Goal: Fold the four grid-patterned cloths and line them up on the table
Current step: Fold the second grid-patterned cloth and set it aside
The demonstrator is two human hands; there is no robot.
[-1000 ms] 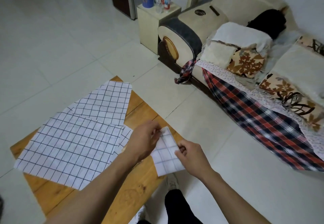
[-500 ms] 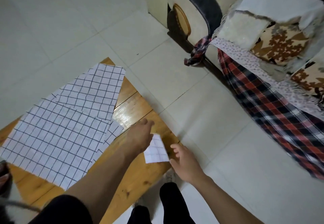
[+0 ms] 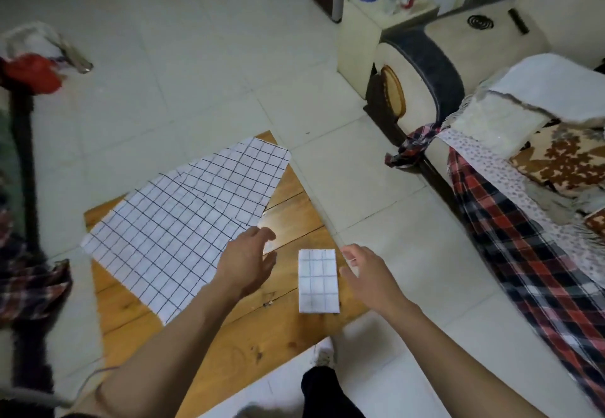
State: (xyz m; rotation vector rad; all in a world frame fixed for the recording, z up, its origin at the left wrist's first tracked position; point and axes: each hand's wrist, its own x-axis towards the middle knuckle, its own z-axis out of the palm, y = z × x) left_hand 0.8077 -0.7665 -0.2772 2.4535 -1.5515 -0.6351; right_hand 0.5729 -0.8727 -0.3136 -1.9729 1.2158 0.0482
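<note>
A small folded grid cloth (image 3: 318, 280) lies flat near the right edge of the low wooden table (image 3: 248, 345). My left hand (image 3: 247, 262) hovers open just left of it, over the corner of the unfolded cloths. On the other side, my right hand (image 3: 365, 270) is open and apart from the folded cloth. Unfolded white grid cloths (image 3: 176, 231) lie spread and overlapping across the table's left and far part; a farther one (image 3: 248, 172) reaches the far corner.
A sofa (image 3: 491, 67) draped with a red plaid blanket (image 3: 523, 244) stands to the right. A small side cabinet (image 3: 370, 25) with bottles is at the back. Dark furniture and clothes (image 3: 29, 283) crowd the left edge. My leg and shoe (image 3: 322, 357) are below the table edge.
The folded cloth, held in both hands a second ago, now lies on the table. Both hands have let go and opened on either side. The camera view tilted up.
</note>
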